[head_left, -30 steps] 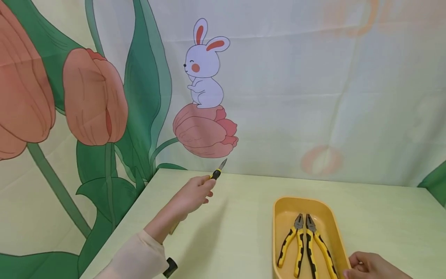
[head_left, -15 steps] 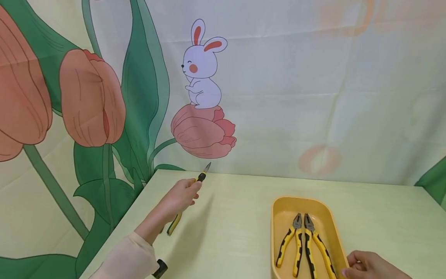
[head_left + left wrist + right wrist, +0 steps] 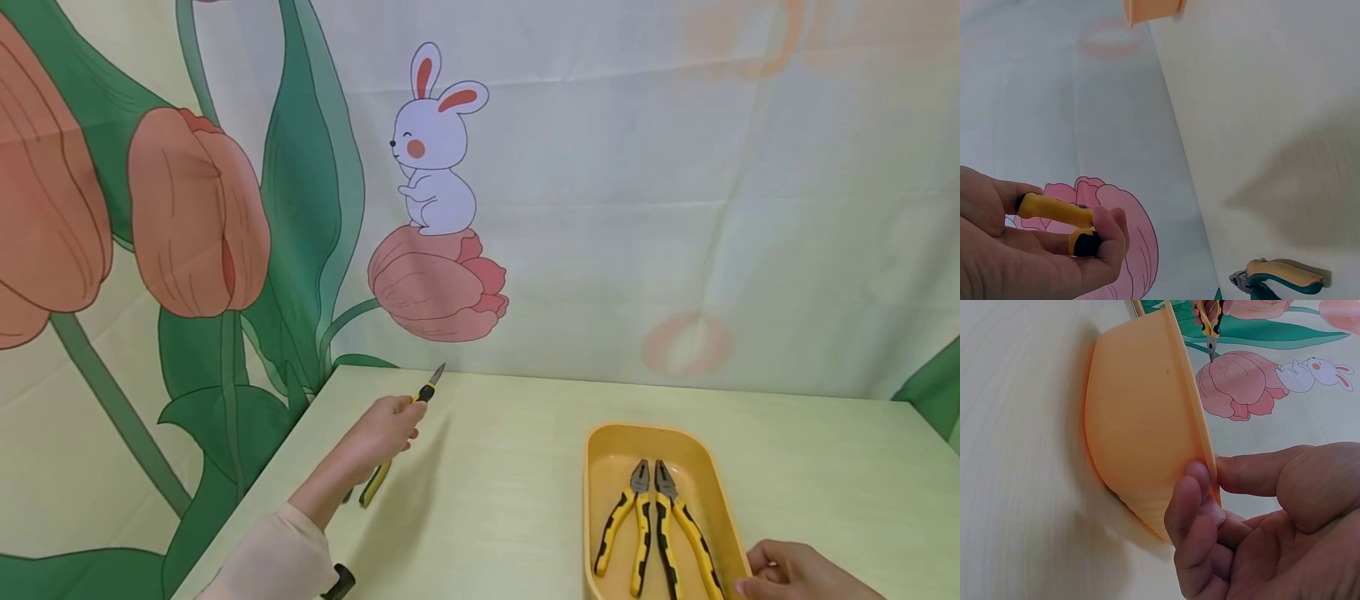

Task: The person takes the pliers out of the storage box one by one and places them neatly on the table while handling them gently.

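We see our left hand [image 3: 386, 429] raised over the tabletop [image 3: 517, 500] to the left of the yellow tray [image 3: 686, 446], its fingers wrapped around the handles of the long-nose pliers [image 3: 426, 392]. Their tip points away from us, and in the head view it overlaps the tabletop's back edge; we cannot tell how close it comes to the backdrop [image 3: 585, 208]. Our right hand [image 3: 798, 571] pinches the tray's right rim between thumb and fingers.

Inside the tray two combination pliers lie side by side, heads toward its far end: the left pair [image 3: 643, 533] and the right pair [image 3: 666, 533]. A broad stretch of tabletop separates the tray from the long-nose pliers; a narrower strip runs behind it to the back edge, and more surface extends to its right. Well left of the tray, teal-and-orange-handled pliers [image 3: 1282, 272] rest on the tabletop, partly hidden by our left arm in the head view. The tabletop's left edge lies farther left.
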Tool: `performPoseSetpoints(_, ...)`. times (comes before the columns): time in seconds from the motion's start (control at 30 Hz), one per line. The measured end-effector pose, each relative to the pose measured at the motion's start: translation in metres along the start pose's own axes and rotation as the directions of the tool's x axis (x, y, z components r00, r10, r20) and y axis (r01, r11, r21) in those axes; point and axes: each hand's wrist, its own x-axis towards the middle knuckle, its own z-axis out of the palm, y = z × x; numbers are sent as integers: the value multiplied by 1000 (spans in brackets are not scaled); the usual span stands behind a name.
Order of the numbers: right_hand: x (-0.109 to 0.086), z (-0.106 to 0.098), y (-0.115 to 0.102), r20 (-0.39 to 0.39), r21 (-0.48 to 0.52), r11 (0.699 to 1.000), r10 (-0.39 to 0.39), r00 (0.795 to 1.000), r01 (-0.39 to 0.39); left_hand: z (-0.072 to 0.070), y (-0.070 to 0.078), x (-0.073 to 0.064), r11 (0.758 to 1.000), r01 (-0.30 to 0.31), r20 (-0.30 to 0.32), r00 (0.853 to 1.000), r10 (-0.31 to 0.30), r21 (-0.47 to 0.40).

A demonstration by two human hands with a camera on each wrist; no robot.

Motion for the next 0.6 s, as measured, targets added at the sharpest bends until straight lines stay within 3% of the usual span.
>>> performPoseSetpoints(0.47, -3, -2, 0, 39, 28, 999, -19, 999, 18, 7, -18, 11, 999, 25, -28, 999, -24, 40)
performPoseSetpoints(0.6, -3, -4, 0, 62, 33, 999, -40, 997, 38, 11, -24, 16, 995, 34, -45, 999, -30, 90)
